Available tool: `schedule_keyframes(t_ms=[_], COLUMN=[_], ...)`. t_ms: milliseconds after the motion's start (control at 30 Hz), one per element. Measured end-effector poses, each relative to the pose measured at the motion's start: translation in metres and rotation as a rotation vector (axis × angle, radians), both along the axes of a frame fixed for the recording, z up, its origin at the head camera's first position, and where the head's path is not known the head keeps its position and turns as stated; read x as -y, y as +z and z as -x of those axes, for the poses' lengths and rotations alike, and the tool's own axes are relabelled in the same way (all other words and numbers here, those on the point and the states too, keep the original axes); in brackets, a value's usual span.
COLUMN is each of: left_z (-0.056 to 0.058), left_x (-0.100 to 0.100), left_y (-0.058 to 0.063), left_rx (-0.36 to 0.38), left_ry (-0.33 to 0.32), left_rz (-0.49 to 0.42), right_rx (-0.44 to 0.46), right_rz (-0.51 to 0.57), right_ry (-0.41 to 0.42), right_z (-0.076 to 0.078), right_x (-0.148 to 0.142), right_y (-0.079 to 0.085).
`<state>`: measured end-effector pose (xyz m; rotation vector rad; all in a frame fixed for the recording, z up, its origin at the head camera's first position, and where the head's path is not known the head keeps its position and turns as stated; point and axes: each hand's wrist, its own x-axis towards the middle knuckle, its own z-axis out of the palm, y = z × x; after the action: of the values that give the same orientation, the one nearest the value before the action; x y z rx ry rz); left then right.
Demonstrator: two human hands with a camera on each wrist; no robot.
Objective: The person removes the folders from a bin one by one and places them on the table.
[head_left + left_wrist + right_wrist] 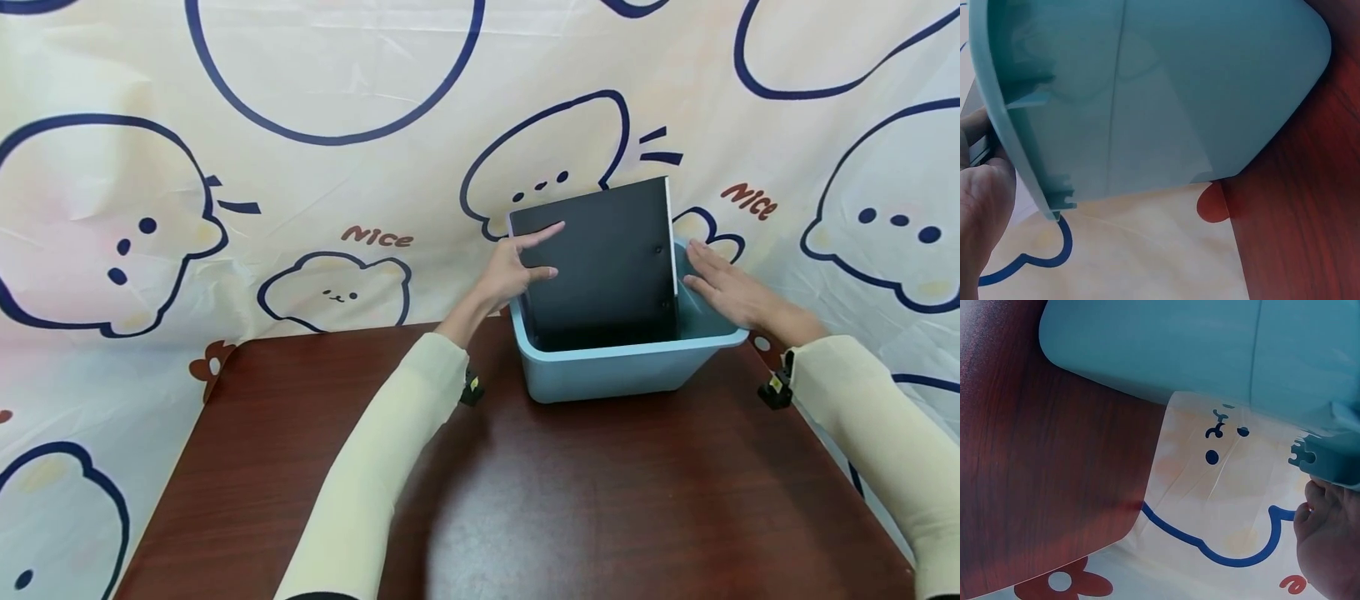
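A black flat rectangular panel (600,258) with a pale edge and two small round spots leans upright inside a light blue plastic bin (630,367). At the panel's left edge is my left hand (506,271), its index finger and thumb stretched out over the dark face; its other fingers are hidden. Over the bin's right end lies my right hand (723,287), fingers straight, apart from the panel. The left wrist view shows the bin's wall (1166,94) with part of the left hand (985,194) beyond the rim. In the right wrist view, the right hand (1332,534) is beside the rim.
The bin stands at the back right of a dark red-brown wooden table (600,483), close to the table's far edge. Behind hangs a pale cloth (315,200) printed with blue-outlined cartoon animals. Each wrist wears a small black device (776,387).
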<state>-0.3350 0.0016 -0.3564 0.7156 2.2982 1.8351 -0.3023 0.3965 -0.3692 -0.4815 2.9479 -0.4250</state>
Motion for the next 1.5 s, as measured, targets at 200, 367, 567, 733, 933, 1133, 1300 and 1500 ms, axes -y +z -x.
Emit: schedule_keyframes(t_ms=[200, 367, 567, 733, 933, 1133, 1300, 1500], left_z=[-0.02, -0.027, -0.028, -0.03, -0.032, -0.036, -0.039, -0.042], left_x=[0.006, 0.012, 0.015, 0.02, 0.025, 0.029, 0.034, 0.04], left_y=[0.024, 0.036, 0.042, 0.045, 0.047, 0.051, 0.055, 0.063], left_rx=[0.008, -0.05, -0.097, -0.136, -0.148, -0.166, -0.176, -0.232], left_ry=[0.033, 0.044, 0.066, 0.065, 0.094, 0.151, 0.177, 0.176], left_rz=[0.042, 0.073, 0.073, 0.012, -0.071, -0.097, -0.095, -0.104], right_rx=[-0.001, -0.012, -0.026, -0.016, -0.016, -0.02, -0.018, -0.027], right_rz=[-0.015, -0.02, -0.01, -0.014, -0.012, -0.014, -0.012, -0.019], right_ry=[0.0, 0.002, 0.01, 0.009, 0.009, 0.003, 0.003, 0.005], right_z=[-0.001, -0.001, -0.002, -0.003, -0.003, -0.005, -0.006, -0.006], right_x=[0.0, 0.001, 0.0, -0.001, -0.001, 0.0, 0.001, 0.001], right_y=[0.001, 0.001, 0.0, 0.0, 0.0, 0.0, 0.0, -0.001])
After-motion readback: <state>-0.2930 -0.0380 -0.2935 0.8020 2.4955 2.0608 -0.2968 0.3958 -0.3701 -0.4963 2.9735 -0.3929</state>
